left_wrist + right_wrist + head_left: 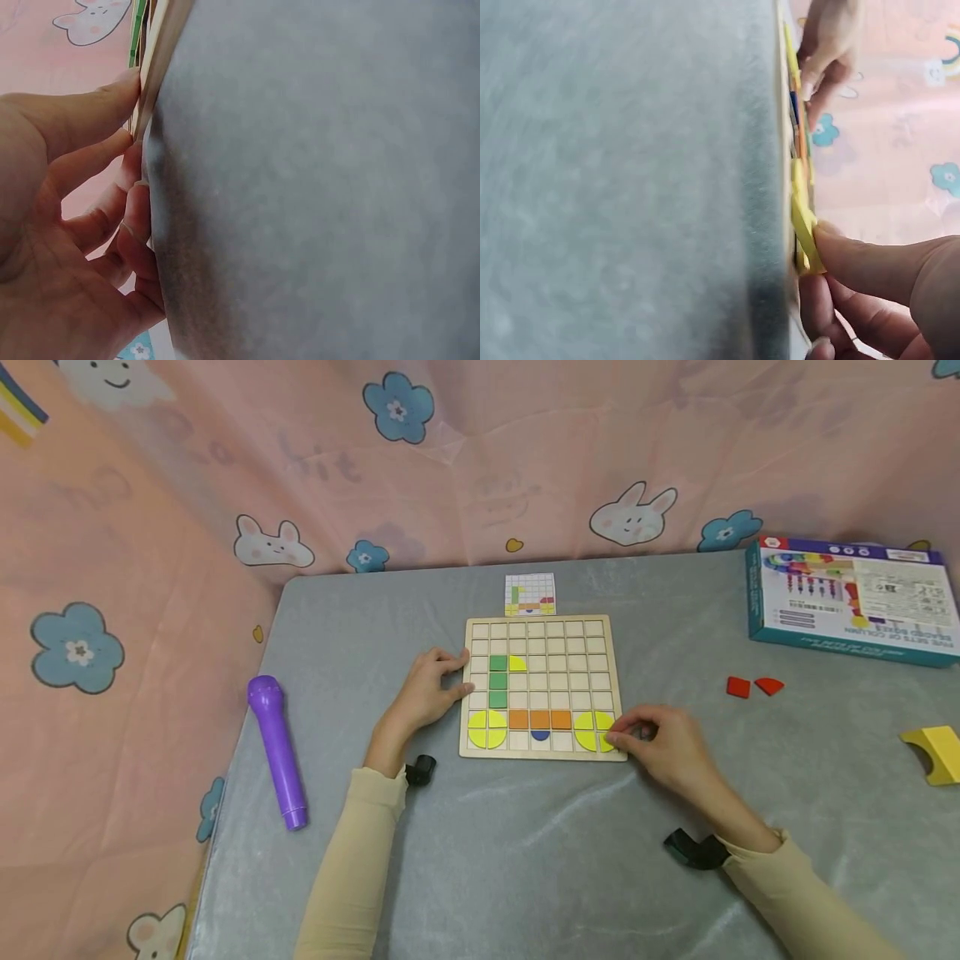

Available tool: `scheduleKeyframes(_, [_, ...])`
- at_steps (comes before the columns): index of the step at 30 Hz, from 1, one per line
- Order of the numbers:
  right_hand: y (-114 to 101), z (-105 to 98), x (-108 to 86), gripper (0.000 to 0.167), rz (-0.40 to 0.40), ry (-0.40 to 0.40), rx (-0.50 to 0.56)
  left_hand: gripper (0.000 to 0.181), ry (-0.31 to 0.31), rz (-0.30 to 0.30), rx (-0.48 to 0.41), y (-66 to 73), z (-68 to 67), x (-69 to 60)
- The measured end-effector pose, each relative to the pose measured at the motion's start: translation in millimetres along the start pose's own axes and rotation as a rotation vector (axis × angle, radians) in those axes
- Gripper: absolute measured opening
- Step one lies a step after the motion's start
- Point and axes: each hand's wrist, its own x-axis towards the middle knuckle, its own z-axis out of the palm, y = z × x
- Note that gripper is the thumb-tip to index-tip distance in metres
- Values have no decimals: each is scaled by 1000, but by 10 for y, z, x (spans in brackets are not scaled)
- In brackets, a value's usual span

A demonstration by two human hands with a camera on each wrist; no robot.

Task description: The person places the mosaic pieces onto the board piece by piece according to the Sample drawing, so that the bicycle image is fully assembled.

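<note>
On the table lies a wooden grid board holding flat coloured pieces: green squares, orange squares, a blue half circle and yellow quarter circles. My left hand rests at the board's left edge, thumb and index fingertip touching it apart from each other. At the lower right corner, my right hand pinches a yellow quarter-circle piece between thumb and fingers. In the right wrist view this piece tilts against the board. A small pattern card lies just beyond the board.
Two red pieces lie right of the board. Farther right are a yellow arched block and a game box. A purple toy microphone lies on the left. A patterned pink curtain hangs behind the table.
</note>
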Motion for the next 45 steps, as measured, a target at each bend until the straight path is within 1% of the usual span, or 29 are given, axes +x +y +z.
scheduleKeyframes(3, [15, 35, 14, 12, -13, 16, -3, 60, 0, -2, 1, 0, -2, 3])
scheduleKeyframes(7, [28, 58, 35, 17, -24, 28, 2, 60, 0, -3, 1, -6, -2, 11])
scheduleKeyframes(11, [67, 46, 48, 21, -13, 26, 3, 60, 0, 0, -4, -15, 0, 14])
scheduleKeyframes(13, [113, 16, 53, 22, 6, 34, -8, 60, 0, 1, -6, -21, 4, 12])
scheduleKeyframes(16, [213, -74, 57, 23, 40, 68, -30, 60, 0, 4, -7, -29, 11, 10])
scheduleKeyframes(20, [380, -266, 70, 24, 69, 129, -50, 60, 4, 5, -5, -33, 17, 10])
scheduleKeyframes(23, [513, -424, 94, 24, 73, 175, -48, 60, 4, -2, -7, -25, 15, 11])
scheduleKeyframes(25, [608, -525, 117, 24, 57, 211, -53, 59, 3, -6, -5, -23, 14, 12])
scheduleKeyframes(27, [698, -618, 140, 24, 51, 230, -61, 59, 1, -9, -6, -23, 15, 13])
scheduleKeyframes(29, [784, -700, 159, 25, 61, 236, -82, 59, 1, -10, -7, -23, 14, 13])
scheduleKeyframes(34, [919, -816, 179, 31, 110, 222, -124, 59, 1, 2, 3, -21, 11, 6])
scheduleKeyframes(37, [946, -846, 188, 31, 104, 208, -144, 59, 1, 9, 6, -25, 11, 5])
scheduleKeyframes(42, [927, -840, 218, 31, 92, 158, -188, 60, -1, 4, 8, -29, 12, 7])
scheduleKeyframes(45, [843, -801, 254, 34, 91, 107, -193, 60, 1, 4, 12, -29, 2, 4])
